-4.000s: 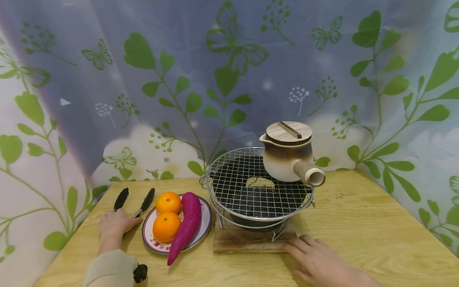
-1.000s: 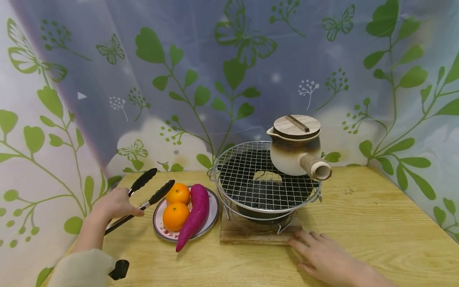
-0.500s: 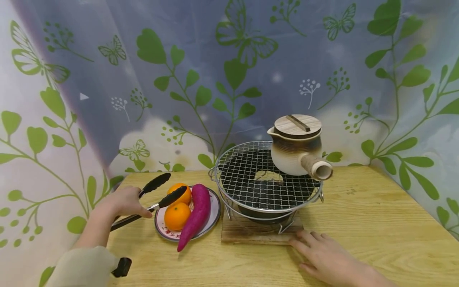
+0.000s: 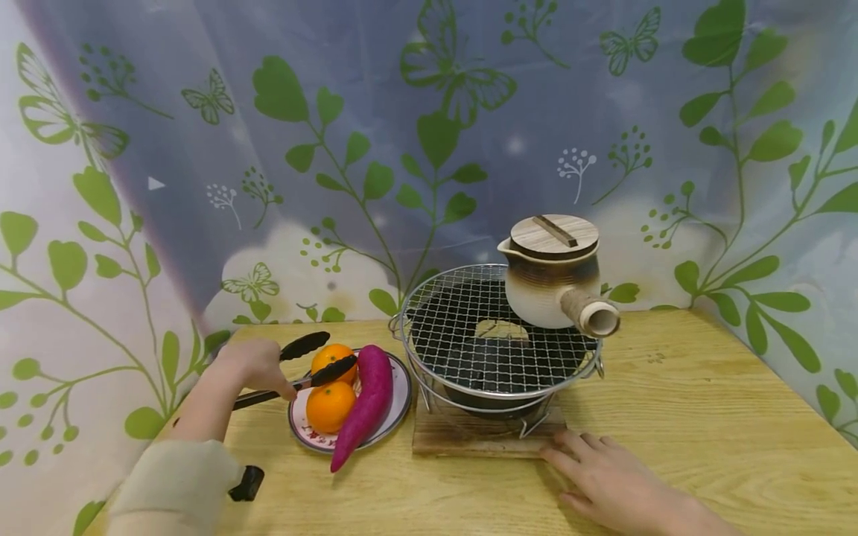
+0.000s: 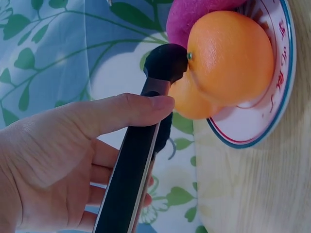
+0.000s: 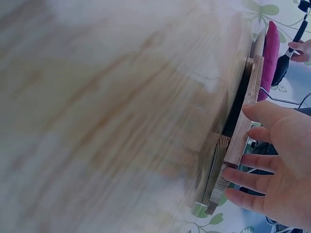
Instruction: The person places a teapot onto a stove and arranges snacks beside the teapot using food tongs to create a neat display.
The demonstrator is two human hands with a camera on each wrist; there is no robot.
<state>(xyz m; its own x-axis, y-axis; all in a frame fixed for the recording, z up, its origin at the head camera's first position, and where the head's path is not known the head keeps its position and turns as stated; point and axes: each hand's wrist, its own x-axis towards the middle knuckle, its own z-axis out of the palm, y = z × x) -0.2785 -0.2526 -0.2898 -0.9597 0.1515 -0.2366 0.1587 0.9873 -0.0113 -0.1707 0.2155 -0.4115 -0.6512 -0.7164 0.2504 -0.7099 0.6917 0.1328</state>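
My left hand (image 4: 258, 363) grips black-and-silver tongs (image 5: 131, 165), with the thumb along one arm in the left wrist view. In the head view their black tips stand apart around the far orange (image 4: 333, 353); whether both touch it I cannot tell. The near orange (image 4: 331, 408) and a purple sweet potato (image 4: 371, 409) share the patterned plate (image 4: 402, 398). My right hand (image 4: 610, 480) rests with fingers extended against the front right corner of a wooden board (image 4: 469, 439) under the grill.
A round wire grill rack (image 4: 496, 365) tops the dark stove on the board. On its right side stands a brown-and-white clay pot (image 4: 543, 294) with a wooden lid, its handle pointing forward. A patterned curtain (image 4: 302, 186) hangs behind the table (image 4: 710, 402).
My left hand first reached the tongs on the table, then lifted them and carried them right, over the plate to the far orange. The right hand stays at the board.
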